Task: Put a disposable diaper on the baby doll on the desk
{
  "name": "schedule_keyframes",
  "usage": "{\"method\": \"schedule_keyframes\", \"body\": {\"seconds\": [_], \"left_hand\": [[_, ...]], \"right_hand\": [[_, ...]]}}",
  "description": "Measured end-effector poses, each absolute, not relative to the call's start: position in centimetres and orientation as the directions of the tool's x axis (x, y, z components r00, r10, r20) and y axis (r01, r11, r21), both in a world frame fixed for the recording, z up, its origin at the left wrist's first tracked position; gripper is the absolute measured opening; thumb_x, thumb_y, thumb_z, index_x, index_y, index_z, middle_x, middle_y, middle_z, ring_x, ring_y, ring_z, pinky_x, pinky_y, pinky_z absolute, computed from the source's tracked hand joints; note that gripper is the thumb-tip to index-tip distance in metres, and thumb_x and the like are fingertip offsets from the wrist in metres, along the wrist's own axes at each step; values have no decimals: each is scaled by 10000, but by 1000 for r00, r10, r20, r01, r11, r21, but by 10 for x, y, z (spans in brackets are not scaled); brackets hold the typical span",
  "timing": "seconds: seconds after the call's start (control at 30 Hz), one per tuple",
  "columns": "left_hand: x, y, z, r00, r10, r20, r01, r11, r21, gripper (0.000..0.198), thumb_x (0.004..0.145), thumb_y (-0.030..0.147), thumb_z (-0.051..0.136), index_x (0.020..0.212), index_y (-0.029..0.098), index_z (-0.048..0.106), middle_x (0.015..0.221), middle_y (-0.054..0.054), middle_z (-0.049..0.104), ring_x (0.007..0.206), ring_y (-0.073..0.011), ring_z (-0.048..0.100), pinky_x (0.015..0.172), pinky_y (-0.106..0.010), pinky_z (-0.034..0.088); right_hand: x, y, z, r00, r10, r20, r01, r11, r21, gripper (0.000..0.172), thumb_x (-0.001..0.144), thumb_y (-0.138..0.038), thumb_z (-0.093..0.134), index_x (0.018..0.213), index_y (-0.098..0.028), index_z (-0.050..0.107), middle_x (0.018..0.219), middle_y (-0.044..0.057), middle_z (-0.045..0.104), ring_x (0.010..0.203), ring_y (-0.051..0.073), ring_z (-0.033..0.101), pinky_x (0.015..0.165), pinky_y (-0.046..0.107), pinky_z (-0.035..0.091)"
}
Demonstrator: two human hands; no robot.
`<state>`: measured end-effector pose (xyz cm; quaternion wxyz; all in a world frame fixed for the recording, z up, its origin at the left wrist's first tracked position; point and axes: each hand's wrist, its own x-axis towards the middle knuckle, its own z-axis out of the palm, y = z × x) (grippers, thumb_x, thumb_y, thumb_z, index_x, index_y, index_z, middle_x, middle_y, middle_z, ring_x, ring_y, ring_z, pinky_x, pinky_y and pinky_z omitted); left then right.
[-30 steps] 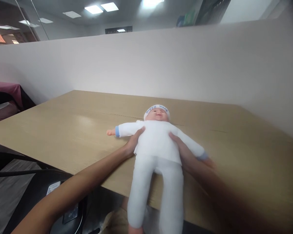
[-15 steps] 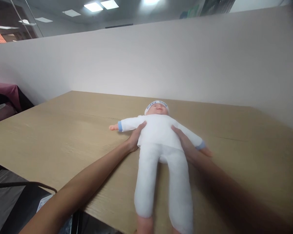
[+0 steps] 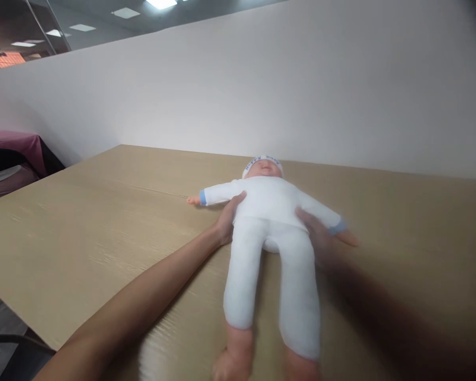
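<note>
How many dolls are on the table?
1. The doll lies on its back in the middle of the table, the left hand and right hand gripping its sides.

You had both arms stretched forward, away from you. Your left forearm point(image 3: 143, 299) ran bare from the near left toward the middle, wrist straight. Your left hand point(image 3: 227, 221) was cupped, its thumb point(image 3: 239, 198) laid out to the right and its fingers tucked out of sight. Your right forearm point(image 3: 381, 317) came in from the near right, dark and blurred. Your right hand point(image 3: 315, 235) lay palm down, fingers pointing far and left, clasped level with the left hand.
</note>
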<state>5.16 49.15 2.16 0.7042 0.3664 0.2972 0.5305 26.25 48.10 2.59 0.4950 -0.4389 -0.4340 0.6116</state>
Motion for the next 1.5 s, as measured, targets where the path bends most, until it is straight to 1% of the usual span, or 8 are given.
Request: {"method": "schedule_keyframes", "body": {"seconds": [0.17,0.37,0.53,0.77,0.93,1.1,1.3,1.5], "left_hand": [[49,494,22,291,956,-38,-533,195,823,883,895,694,766,1599,189,595,1449,-145,758,1452,-442,645,1261,-570,538],[45,497,23,399,913,-80,-466,277,840,937,865,718,796,1628,223,571,1478,-150,739,1456,-429,648,1261,-540,537],[43,493,28,412,898,-154,-477,357,803,973,890,689,792,1694,238,480,1494,-155,726,1451,-419,654,1281,-541,512],[39,492,22,361,923,-131,-488,306,817,968,865,589,853,1693,261,475,1495,-150,726,1462,-408,647,1293,-512,499],[41,496,16,306,946,-108,-471,249,846,1082,802,583,914,1707,237,435,1510,-179,711,1466,-411,644,1253,-511,535],[42,498,12,287,957,-48,-447,179,876,1046,792,634,906,1669,256,480,1543,-196,682,1423,-412,679,1228,-518,553],[44,495,14,263,964,-31,-464,154,872,1086,747,656,936,1655,241,508,1559,-211,666,1437,-424,665,1244,-522,542],[46,493,18,281,960,-4,-474,143,869,916,800,583,931,1599,303,581,1570,-147,669,1504,-411,607,1285,-540,509]], "right_hand": [[266,474,27,-161,957,-243,-261,-278,-924,588,759,-556,896,1218,-209,773,1002,106,851,1079,420,813,930,535,727],[251,466,30,-153,979,-135,-309,-177,-934,596,842,-475,874,1361,-219,733,1259,114,831,1271,381,759,1045,437,681],[247,461,35,-169,985,-40,-309,-91,-947,681,841,-430,900,1464,-274,674,1468,84,748,1367,354,704,1127,445,632],[250,470,27,-190,981,-39,-330,-101,-939,728,801,-448,944,1450,-250,679,1448,95,760,1379,344,703,1159,468,622],[250,469,21,-105,994,1,-348,-35,-937,701,809,-478,950,1431,-270,700,1472,61,751,1413,313,687,1196,424,596],[249,464,17,-9,1000,4,-316,1,-949,635,817,-505,936,1372,-267,742,1503,48,732,1449,315,657,1208,407,585],[249,456,23,-62,998,25,-253,8,-967,817,792,-433,939,1543,-325,635,1502,31,731,1385,345,697,1140,462,635],[251,457,27,-70,997,19,-249,1,-969,850,803,-395,928,1585,-339,600,1452,35,760,1361,331,710,1149,458,623]]}}
